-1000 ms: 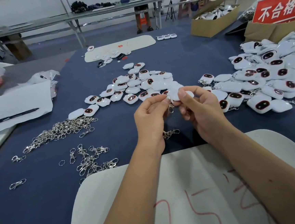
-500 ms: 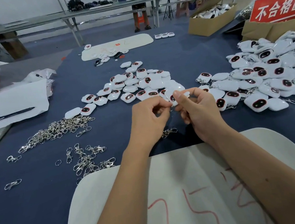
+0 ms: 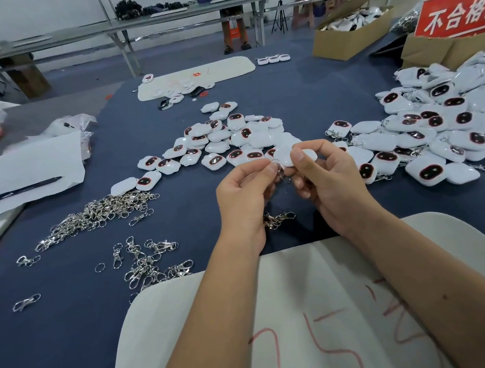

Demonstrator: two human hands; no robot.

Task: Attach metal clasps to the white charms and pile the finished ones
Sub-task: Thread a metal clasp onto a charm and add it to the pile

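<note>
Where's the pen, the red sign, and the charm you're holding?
pen [image 3: 23, 189], head view, middle of its barrel.
red sign [image 3: 459, 15], head view, its red face.
held charm [image 3: 287, 155], head view, its white back.

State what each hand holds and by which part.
The right hand pinches a white charm by its near edge. The left hand pinches a metal clasp at its ring end, against the charm.

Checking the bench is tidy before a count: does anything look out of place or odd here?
Nothing looks damaged. A few metal clasps and a single ring lie scattered away from the main clasp heap. The right hand holds a white charm; the left hand pinches its clasp.
</note>
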